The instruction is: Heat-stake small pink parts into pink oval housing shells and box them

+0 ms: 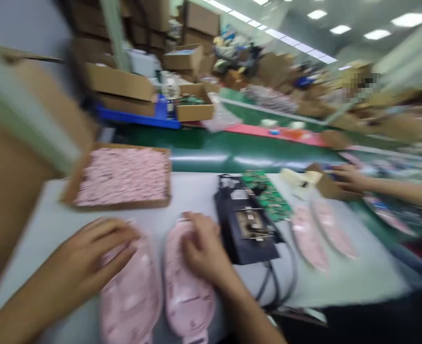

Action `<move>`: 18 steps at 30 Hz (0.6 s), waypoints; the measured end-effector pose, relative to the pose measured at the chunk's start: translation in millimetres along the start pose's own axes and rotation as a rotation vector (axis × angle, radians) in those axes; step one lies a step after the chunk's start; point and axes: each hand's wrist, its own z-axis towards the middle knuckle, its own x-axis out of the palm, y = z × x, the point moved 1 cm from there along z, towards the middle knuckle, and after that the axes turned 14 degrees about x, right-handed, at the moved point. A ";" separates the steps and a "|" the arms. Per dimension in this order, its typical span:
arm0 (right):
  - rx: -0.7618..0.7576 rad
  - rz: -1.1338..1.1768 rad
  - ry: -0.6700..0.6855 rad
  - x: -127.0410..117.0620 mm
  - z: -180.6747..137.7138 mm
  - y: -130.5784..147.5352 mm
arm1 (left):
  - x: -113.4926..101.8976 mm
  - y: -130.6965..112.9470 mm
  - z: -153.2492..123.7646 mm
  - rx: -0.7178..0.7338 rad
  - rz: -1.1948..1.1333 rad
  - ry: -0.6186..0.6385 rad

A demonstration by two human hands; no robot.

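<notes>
Two pink plastic shells lie side by side on the white worktop, hollow faces up. My left hand point(105, 243) reaches over the upper part of the left shell point(132, 291), fingers stretched and thumb apart. At the top of the right shell point(189, 301), my right hand point(205, 246) grips its edge with bent fingers and the thumb on the inner side. Just right of that hand stands a black fixture point(247, 222) with a metal piece on top and cables at its front. Motion blur softens the details.
A cardboard box point(170, 188) of small pink pieces sits at the back left. Green circuit boards point(268, 196) lie behind the fixture, with two more pink shells point(309, 236) to the right. A green conveyor belt point(200, 160) runs behind. A co-worker's hand point(350, 179) reaches in at right.
</notes>
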 end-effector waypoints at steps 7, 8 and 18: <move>0.049 -0.050 0.083 5.2 -3.5 -9.9 | -6.2 14.8 -58.0 -0.370 -0.046 0.013; 0.061 -0.050 0.077 4.0 -4.6 -8.6 | 0.9 14.3 -56.0 -0.377 -0.024 0.021; 0.093 -0.004 0.055 2.3 -4.0 -9.8 | 17.0 -1.8 -41.6 -0.478 -0.189 0.006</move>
